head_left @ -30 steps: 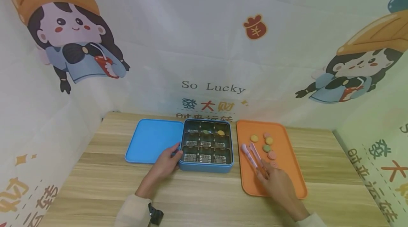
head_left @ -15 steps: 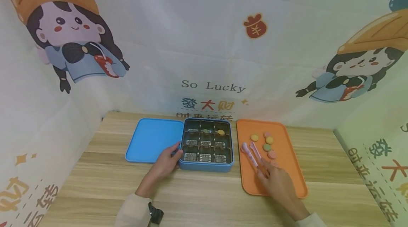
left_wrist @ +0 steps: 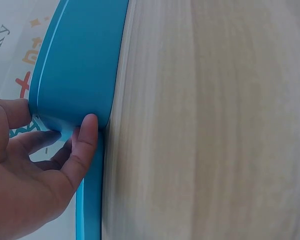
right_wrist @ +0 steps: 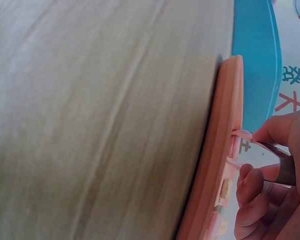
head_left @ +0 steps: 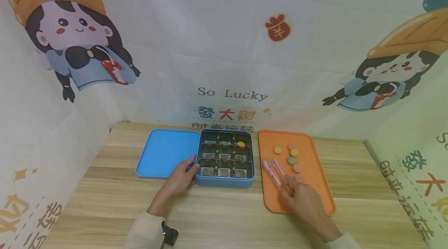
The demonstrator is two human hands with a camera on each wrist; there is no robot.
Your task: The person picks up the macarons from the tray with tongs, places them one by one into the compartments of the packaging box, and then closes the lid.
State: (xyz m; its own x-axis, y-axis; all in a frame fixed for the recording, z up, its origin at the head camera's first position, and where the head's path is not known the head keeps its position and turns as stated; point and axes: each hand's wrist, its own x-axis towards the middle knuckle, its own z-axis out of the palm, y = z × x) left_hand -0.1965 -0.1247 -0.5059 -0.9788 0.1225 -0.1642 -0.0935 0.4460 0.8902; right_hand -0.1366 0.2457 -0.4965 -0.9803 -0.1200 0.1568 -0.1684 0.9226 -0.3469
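One right hand (head_left: 305, 199) pinches slim pink tongs (head_left: 271, 173), arms parted, at nine o'clock on the orange rectangular tray (head_left: 317, 188), catch unclear; gentle squeezing seems best. Left hand (head_left: 180, 178) grips the blue square box (head_left: 224, 182) at eight o'clock.

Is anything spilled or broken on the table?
Nothing stands out. The loose macarons lie within the orange tray, and the blue box sits flat on the table, its blue lid beside it.

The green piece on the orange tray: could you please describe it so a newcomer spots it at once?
On the wooden table, find the orange tray right of the blue box. Small round pieces lie there, beside the pink tongs. The green piece sits between a yellow one and a pink one, the only green visible on that tray.
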